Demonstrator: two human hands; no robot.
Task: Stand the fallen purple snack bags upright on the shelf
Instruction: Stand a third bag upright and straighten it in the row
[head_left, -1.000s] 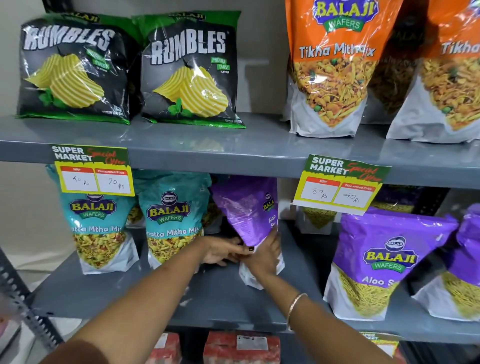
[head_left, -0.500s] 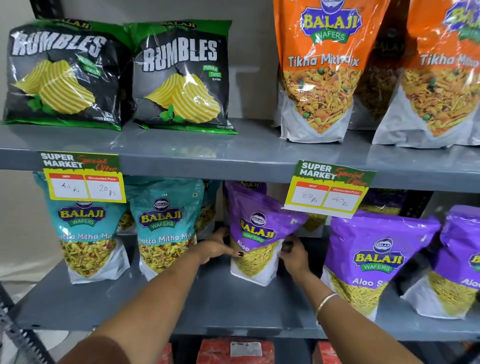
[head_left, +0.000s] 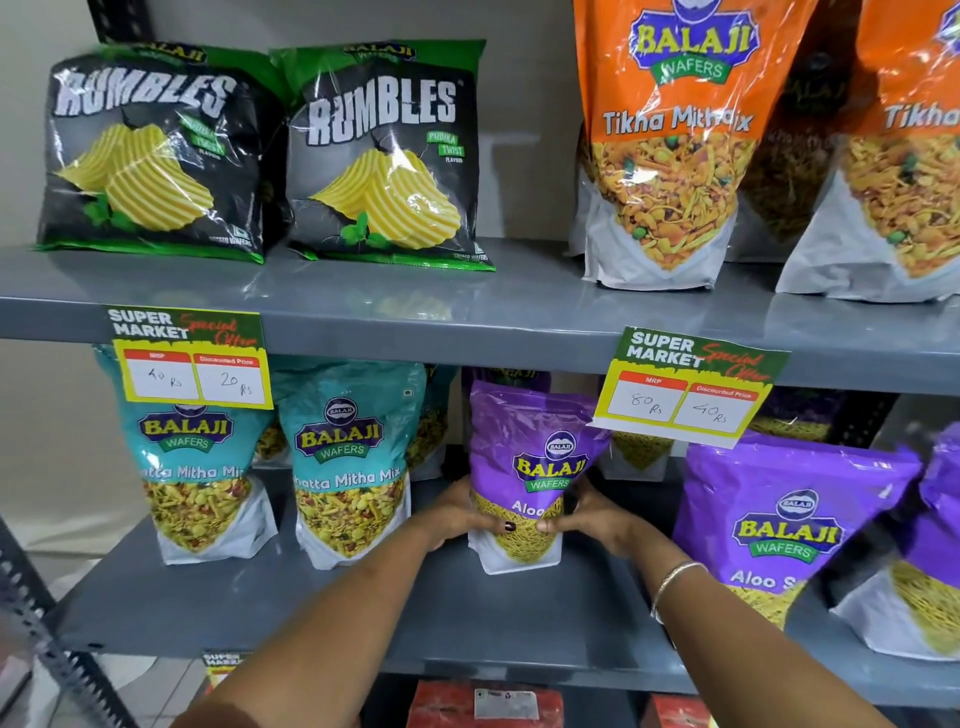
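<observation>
We see the left hand and right hand reaching forward, fingers clasping the lower sides of the purple snack bag (thumbs across its front). Label: "BALAJI WAFERS", "Aloo". It stands upright on the grey shelf, beside teal "Khatta Mitha Mix" bags.

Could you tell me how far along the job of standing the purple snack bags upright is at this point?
Done: the large purple bag to the right stands upright near the middle shelf's front edge. In hand: the left hand and right hand hold the smaller purple bag by its sides, upright, base on the shelf. Left: release it. The purple bag at the right edge is cut off; its state is unclear.
</observation>
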